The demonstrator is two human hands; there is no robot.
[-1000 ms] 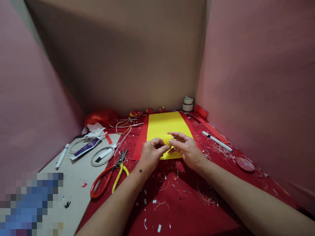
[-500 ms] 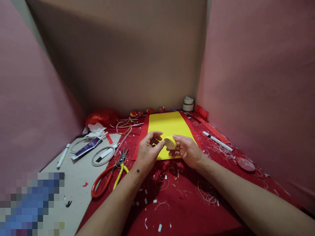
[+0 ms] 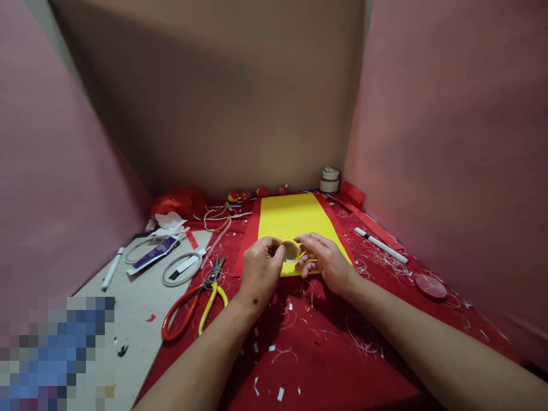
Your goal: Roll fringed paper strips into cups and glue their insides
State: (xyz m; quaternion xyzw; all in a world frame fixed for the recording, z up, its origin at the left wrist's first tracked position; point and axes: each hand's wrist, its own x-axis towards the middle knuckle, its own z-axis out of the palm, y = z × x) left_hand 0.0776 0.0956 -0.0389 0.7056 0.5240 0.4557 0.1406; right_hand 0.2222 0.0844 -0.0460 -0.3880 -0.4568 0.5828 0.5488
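Observation:
A small round yellow ribbed cup-like piece [image 3: 291, 250] is pinched between both hands, just above the near end of a yellow corrugated sheet [image 3: 295, 217]. My left hand [image 3: 259, 271] grips its left side with thumb and fingers. My right hand [image 3: 327, 261] holds its right side, fingers curled over it. The yellow sheet lies on a wider red corrugated sheet [image 3: 249, 240] in the middle of the red table.
Scissors with one red and one yellow handle [image 3: 197, 301] lie left of my left hand. A glue tube [image 3: 154, 254], wire rings [image 3: 180, 269] and a white pen [image 3: 112, 268] sit on grey board. Another pen [image 3: 380, 245], a red lid [image 3: 430, 286] and tape rolls [image 3: 329, 180] lie right. Paper scraps litter the cloth.
The hands turned the yellow piece over, showing its pale inside, then lowered it slightly toward the sheet's near edge. Both hands stay on it.

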